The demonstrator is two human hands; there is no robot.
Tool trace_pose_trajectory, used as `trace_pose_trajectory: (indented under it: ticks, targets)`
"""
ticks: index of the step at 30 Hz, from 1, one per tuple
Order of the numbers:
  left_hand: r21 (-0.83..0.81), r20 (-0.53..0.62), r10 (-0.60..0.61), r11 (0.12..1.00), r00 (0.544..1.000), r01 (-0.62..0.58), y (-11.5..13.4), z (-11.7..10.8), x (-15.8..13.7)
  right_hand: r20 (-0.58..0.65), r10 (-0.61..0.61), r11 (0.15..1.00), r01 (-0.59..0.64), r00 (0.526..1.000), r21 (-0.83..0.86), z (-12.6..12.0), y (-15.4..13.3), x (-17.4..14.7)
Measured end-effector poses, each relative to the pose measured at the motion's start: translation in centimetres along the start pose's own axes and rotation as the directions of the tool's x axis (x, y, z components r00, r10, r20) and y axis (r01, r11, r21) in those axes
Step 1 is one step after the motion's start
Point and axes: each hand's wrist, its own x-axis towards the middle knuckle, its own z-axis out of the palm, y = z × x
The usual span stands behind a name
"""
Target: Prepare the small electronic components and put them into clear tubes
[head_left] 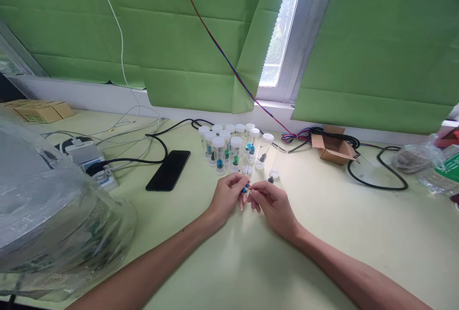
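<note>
Bare forearms (pixel 161 257) are stretched across the pale table (pixel 358 224) from the near edge, and the two hands are brought together at the middle. By the left hand (pixel 225 197) a small blue piece (pixel 245 188) is pinched between thumb and fingers, just in front of the tubes. The fingertips of the right hand (pixel 275 202) are drawn together close beside the piece; whether anything is gripped by them cannot be told. Just beyond, white-capped clear tubes (pixel 218 157) are grouped upright, with small blue, green and dark parts seen inside. Near the right hand, a dark part (pixel 271 180) is seen by a white ring (pixel 274 174). To the left, a black phone (pixel 168 170) is laid flat, with a power strip (pixel 96 169) beyond it and a plastic-wrapped object (pixel 53 214) nearer. Farther right, an open cardboard box (pixel 333 155) is placed amid black cable (pixel 380 187). Behind everything, green blinds (pixel 201 61) are hung, crossed by red and blue wires (pixel 223 53).
</note>
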Motion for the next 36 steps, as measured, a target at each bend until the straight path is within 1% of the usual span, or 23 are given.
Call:
trace_pose_trajectory:
  ticks: [3,6,9,12,16,23,36]
  targets:
    - [-0.011,0.002,-0.007,1.000,1.000,0.007,0.14,0.05,-0.07,0.000,0.007,0.997,-0.007,1.000,0.080,0.02,-0.36,0.26]
    - [-0.008,-0.001,-0.008,1.000,1.000,0.008,0.21,0.08,-0.14,0.007,0.037,0.990,-0.038,0.999,0.139,0.00,-0.71,0.45]
    - [-0.019,0.017,-0.025,0.999,1.000,0.025,0.18,0.07,-0.14,0.022,0.073,0.980,-0.076,0.997,0.184,-0.02,-0.89,0.45]
    - [-0.036,0.019,-0.027,0.999,0.999,0.027,0.07,0.06,-0.10,0.030,0.082,0.974,-0.087,0.996,0.210,-0.03,-0.93,0.39]
    - [-0.043,0.007,-0.032,0.999,0.999,0.032,-0.04,0.08,-0.06,0.026,0.075,0.974,-0.079,0.997,0.211,-0.05,-0.96,0.41]
    - [-0.061,0.027,-0.032,0.998,0.999,0.033,-0.07,0.08,0.00,0.014,0.068,0.980,-0.070,0.998,0.188,-0.09,-0.66,0.40]
    - [-0.085,0.059,-0.039,0.995,0.997,0.044,-0.36,-0.06,0.17,0.000,0.057,0.971,-0.055,0.998,0.233,-0.30,-0.09,0.54]
